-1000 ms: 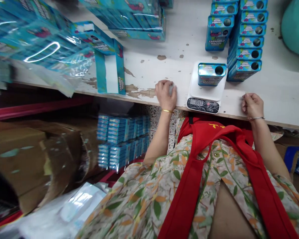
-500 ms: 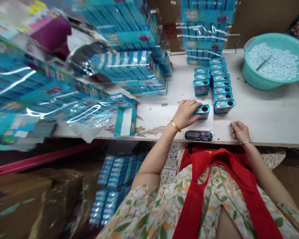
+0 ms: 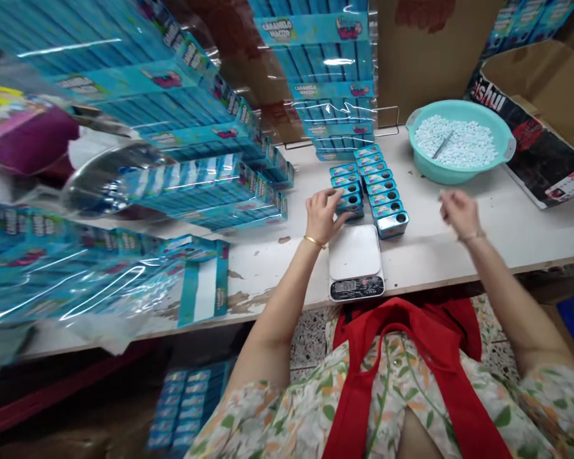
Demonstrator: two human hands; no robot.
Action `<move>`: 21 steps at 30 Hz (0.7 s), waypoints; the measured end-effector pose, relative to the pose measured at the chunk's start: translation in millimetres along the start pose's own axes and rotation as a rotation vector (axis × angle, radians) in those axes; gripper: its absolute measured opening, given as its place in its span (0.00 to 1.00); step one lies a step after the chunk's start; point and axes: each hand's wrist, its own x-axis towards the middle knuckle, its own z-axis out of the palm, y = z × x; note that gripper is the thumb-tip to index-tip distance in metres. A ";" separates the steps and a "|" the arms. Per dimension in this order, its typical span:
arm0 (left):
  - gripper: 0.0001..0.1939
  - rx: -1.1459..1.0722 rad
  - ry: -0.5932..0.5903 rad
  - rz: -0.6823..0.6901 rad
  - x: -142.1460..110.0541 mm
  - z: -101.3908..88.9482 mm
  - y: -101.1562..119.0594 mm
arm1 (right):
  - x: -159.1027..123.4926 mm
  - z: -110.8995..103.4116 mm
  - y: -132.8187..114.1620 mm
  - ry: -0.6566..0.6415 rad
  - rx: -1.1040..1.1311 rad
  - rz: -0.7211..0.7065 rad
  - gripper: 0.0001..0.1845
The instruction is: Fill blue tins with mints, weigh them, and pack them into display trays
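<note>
My left hand (image 3: 323, 215) has its fingers and thumb on the front blue candy tin (image 3: 351, 205) of the left row, just behind a white digital scale (image 3: 354, 251). No tin rests on the scale's platform. A second row of blue tins with round dark openings runs alongside, its nearest tin (image 3: 392, 224) to the right of the scale. My right hand (image 3: 460, 213) hovers over the table in front of the basin, thumb and fingers pinched together and slightly blurred. What it holds, if anything, is too small to make out.
A turquoise basin (image 3: 440, 172) of small pale candies with a utensil stands behind my right hand. Beside it is an open carton (image 3: 521, 153). Wrapped stacks of blue boxes (image 3: 335, 89) rise at the back and left, near a metal bowl (image 3: 83, 172) and an open blue display box (image 3: 221, 280).
The tin left the scale in my left hand and moved back to the front of the left row. My right hand rose forward toward the basin. The view tilted up.
</note>
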 end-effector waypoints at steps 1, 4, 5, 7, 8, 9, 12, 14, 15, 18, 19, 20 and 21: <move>0.32 -0.017 0.047 -0.022 -7.3 -2.4 0.3 | 26.1 -13.4 -15.1 0.049 -0.035 -0.028 0.24; 0.30 -0.093 0.145 -0.109 -42.3 -14.5 -0.2 | 82.6 -46.8 -45.6 0.250 -0.197 -0.228 0.17; 0.28 -0.132 0.159 -0.144 -58.4 -18.6 -0.7 | 88.0 -53.5 -49.4 0.318 -0.272 -0.355 0.19; 0.26 -0.213 0.164 -0.237 -95.5 -24.6 -0.7 | 74.2 -58.4 -47.0 0.259 -0.324 -0.422 0.12; 0.25 -0.245 0.153 -0.297 -115.3 -26.0 0.9 | 56.5 -56.5 -41.2 0.142 -0.327 -0.362 0.18; 0.23 -0.269 0.132 -0.363 -134.4 -26.3 4.1 | 34.0 -52.0 -32.5 -0.026 -0.319 -0.248 0.26; 0.19 -0.308 -0.001 -0.559 -178.1 -21.4 22.4 | -40.7 -24.0 5.3 -0.561 -0.216 0.152 0.34; 0.17 -0.318 -0.125 -0.640 -190.1 -17.0 37.2 | -79.8 4.2 29.6 -0.654 -0.147 0.299 0.38; 0.17 -0.308 -0.166 -0.670 -191.7 -15.6 44.1 | -94.2 19.9 38.0 -0.675 -0.109 0.354 0.40; 0.18 -0.250 -0.212 -0.753 -188.3 -15.3 63.0 | -120.3 63.6 44.7 -0.737 -0.013 0.415 0.45; 0.19 -0.243 -0.212 -0.778 -186.7 -15.8 68.1 | -125.0 74.5 42.4 -0.755 0.005 0.398 0.45; 0.19 -0.248 -0.206 -0.798 -185.5 -16.3 72.1 | -128.4 82.8 39.2 -0.772 0.013 0.368 0.45; 0.19 -0.268 -0.196 -0.807 -184.8 -16.7 74.5 | -131.1 88.7 35.7 -0.790 0.012 0.331 0.44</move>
